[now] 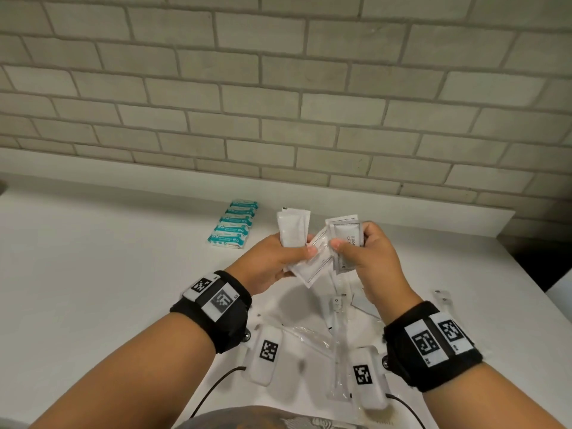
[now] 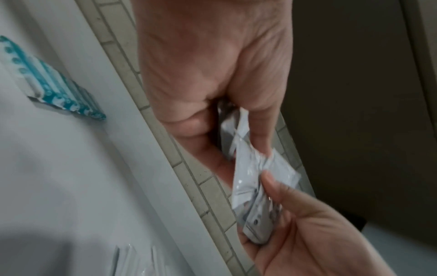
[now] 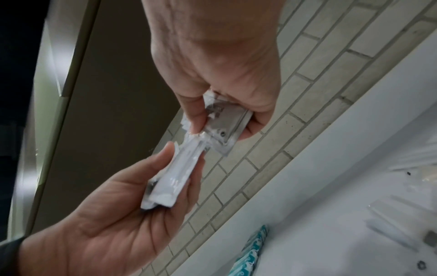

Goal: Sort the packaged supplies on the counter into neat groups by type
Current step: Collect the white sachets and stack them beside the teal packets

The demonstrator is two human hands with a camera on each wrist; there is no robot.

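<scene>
Both hands are raised over the white counter [image 1: 93, 274]. My left hand [image 1: 297, 255] grips a stack of plain white sachets [image 1: 292, 227]. My right hand [image 1: 353, 239] pinches a few grey-bordered shampoo sachets [image 1: 342, 222]. One tilted sachet [image 1: 315, 269] lies between the two thumbs, touched by both hands. In the left wrist view, my left hand [image 2: 236, 130] curls round the white sachets [image 2: 250, 168]. In the right wrist view, my right hand [image 3: 222, 123] pinches the printed sachets [image 3: 227, 121]. A neat row of teal packets [image 1: 233, 224] lies on the counter at the back left.
Long clear-wrapped packets [image 1: 337, 323] lie loose on the counter below my hands, some more near the right wrist [image 1: 442, 297]. A brick wall [image 1: 278, 88] backs the counter. The counter's right edge [image 1: 526, 274] drops off into a dark gap.
</scene>
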